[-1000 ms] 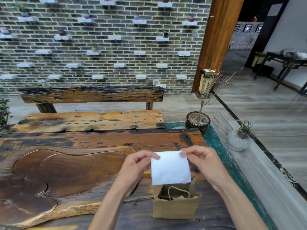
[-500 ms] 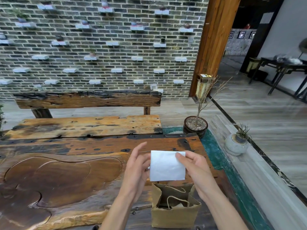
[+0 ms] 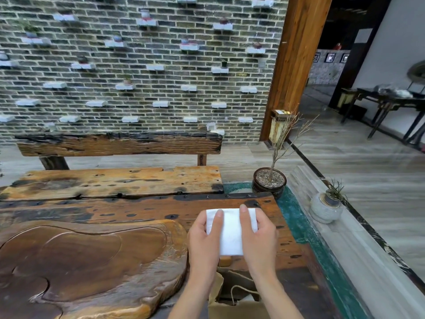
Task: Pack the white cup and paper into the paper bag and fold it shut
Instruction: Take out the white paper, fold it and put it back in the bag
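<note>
A folded white paper (image 3: 230, 233) is held above the wooden table (image 3: 138, 210), just beyond the brown paper bag (image 3: 236, 295). My left hand (image 3: 203, 238) grips its left side and my right hand (image 3: 258, 236) grips its right side, fingers laid over the front. The bag stands open at the bottom edge between my forearms, its cord handle showing. The white cup is not visible; the bag's inside is mostly hidden.
A carved wooden tea tray (image 3: 87, 265) fills the table's left part. A wooden bench (image 3: 119, 180) stands behind the table. A dark pot with a bare twig (image 3: 269, 181) and a small round grey pot (image 3: 325, 207) sit to the right, by a stone ledge.
The paper has been folded narrower and both hands now grip its sides from the front. The view has tilted up, so the bag sits lower in the frame.
</note>
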A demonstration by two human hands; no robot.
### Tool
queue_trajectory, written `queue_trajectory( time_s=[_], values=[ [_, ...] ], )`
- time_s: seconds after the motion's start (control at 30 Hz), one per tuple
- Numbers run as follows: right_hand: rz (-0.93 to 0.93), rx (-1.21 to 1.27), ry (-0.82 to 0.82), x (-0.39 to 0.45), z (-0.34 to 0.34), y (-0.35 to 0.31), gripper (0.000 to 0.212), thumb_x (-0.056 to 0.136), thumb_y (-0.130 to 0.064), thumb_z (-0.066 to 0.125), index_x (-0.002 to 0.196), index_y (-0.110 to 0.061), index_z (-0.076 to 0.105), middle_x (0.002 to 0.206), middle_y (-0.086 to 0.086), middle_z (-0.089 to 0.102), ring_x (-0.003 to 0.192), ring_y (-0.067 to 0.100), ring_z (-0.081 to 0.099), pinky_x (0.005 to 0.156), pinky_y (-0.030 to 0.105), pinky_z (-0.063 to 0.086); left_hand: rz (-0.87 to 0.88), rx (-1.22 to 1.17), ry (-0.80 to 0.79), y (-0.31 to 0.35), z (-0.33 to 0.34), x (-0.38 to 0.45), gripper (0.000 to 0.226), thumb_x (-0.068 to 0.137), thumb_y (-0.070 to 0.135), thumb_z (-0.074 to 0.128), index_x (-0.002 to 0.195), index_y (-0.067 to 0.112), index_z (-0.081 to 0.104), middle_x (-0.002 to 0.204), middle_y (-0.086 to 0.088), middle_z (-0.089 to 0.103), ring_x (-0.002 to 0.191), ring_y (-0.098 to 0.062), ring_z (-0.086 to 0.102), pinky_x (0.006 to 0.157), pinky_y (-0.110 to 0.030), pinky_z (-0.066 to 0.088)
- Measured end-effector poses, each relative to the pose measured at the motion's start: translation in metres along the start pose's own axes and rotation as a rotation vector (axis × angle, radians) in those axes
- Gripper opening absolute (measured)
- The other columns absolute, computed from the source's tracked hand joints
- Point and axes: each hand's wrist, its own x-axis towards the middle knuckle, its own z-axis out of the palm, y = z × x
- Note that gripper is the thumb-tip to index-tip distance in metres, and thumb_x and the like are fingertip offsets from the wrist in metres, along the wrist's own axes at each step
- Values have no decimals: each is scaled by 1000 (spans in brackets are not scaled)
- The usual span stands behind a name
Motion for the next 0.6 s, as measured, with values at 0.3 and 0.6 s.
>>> queue_trajectory(
  time_s=[0.3,0.6],
  values=[
    [-21,45,-11,9,-2,10,41,95,-40,59,65,-12,65,52,10,61,50,28,54,48,27,31,59,31,60,6,-2,5,15,91,26,64,77,25,66,71,1,70,73,-31,71,56,-60,55],
    [-19,-104,-353,35,-35,14,22,90,-48,59,84,-30,69,75,-4,71,74,16,67,72,39,55,-106,269,-482,14,-27,41,16,88,28,68,79,15,69,79,-11,72,74,-27,71,61,-33,49]
  ],
)
